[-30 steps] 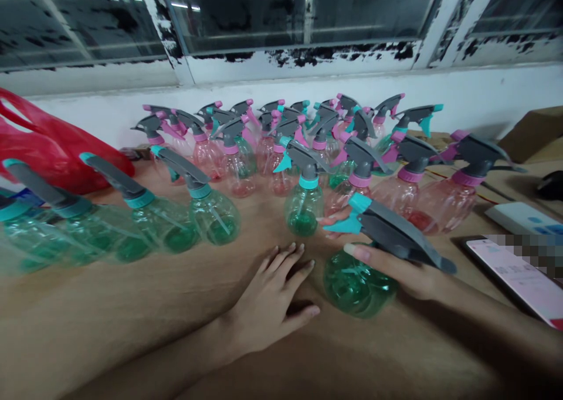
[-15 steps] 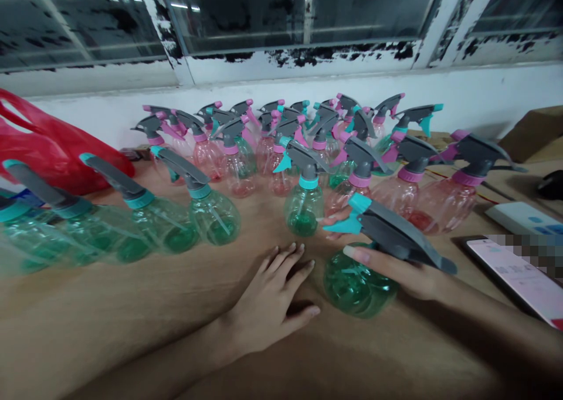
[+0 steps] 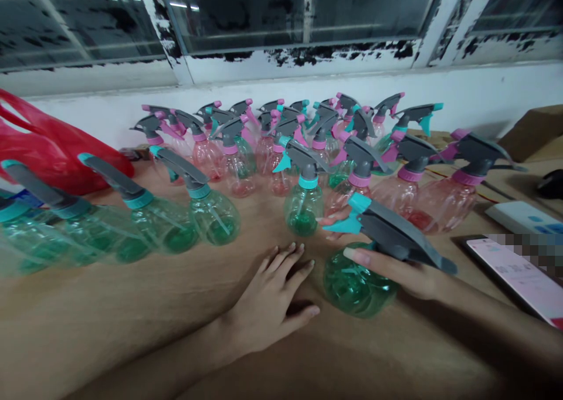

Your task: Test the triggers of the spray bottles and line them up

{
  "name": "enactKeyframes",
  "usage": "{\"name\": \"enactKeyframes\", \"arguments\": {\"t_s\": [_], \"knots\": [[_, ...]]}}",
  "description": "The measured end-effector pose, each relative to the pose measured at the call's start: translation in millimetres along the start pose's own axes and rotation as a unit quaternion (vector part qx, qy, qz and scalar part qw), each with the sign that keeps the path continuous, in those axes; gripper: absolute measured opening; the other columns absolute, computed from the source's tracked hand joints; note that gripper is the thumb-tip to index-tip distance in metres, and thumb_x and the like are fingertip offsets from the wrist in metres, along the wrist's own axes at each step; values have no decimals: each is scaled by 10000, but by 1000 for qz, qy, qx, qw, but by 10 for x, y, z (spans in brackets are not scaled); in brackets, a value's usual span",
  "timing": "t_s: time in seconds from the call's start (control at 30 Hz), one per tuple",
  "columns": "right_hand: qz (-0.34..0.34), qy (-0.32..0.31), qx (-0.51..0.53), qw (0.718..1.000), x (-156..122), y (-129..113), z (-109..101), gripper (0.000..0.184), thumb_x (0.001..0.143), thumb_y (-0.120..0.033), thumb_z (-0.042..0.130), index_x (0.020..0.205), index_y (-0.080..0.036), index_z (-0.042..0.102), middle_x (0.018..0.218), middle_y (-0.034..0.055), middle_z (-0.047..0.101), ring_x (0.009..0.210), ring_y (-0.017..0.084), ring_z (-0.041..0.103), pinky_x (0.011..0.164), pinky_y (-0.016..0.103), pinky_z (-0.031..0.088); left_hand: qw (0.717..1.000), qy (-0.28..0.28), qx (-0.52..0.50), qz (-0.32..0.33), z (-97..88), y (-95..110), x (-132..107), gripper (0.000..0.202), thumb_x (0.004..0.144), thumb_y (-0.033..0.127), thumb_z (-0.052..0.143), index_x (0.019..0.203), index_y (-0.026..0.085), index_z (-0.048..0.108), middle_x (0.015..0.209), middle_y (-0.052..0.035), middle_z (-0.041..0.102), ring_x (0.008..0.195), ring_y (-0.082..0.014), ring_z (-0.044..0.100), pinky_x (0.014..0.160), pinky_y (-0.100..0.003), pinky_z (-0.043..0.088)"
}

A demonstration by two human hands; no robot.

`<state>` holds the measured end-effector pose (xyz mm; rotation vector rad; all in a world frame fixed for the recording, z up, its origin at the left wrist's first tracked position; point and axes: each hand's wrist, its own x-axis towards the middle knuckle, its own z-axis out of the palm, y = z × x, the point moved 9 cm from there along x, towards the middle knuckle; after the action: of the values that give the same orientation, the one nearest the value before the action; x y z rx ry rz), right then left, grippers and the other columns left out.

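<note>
My right hand [image 3: 387, 268] is closed around the neck of a green spray bottle [image 3: 358, 288], thumb in front and fingers behind. Its grey sprayer head with a turquoise nozzle and trigger points up and left, and the bottle leans slightly. My left hand [image 3: 281, 297] lies open on the wooden table [image 3: 176, 312], fingers spread, just left of that bottle and apart from it. Straight behind stands another green spray bottle [image 3: 304, 206] with a turquoise collar. To the left, a row of green spray bottles [image 3: 215, 218] stands with nozzles facing away.
Several pink spray bottles [image 3: 446, 203], mixed with green ones, crowd the back by the white wall [image 3: 479, 89]. At the left is a red plastic bag [image 3: 65, 153]. A phone [image 3: 512, 271], a white box [image 3: 523, 215] and a black mouse [image 3: 550, 185] lie at the right.
</note>
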<state>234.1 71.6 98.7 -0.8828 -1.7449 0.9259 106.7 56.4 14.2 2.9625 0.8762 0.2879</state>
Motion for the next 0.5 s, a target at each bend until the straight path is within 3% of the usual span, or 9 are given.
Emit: {"name": "enactKeyframes", "arguments": {"t_s": [0.5], "knots": [[3, -1, -8, 1000, 3, -9, 4, 401, 829, -297, 602, 1228, -326, 574, 951, 22, 708, 951, 233, 659, 804, 372, 570, 1000, 5, -8, -1, -13, 0, 11, 589, 920, 507, 492, 1369, 135, 402, 1460, -140, 350, 1362, -293, 257, 1080, -503, 255]]}}
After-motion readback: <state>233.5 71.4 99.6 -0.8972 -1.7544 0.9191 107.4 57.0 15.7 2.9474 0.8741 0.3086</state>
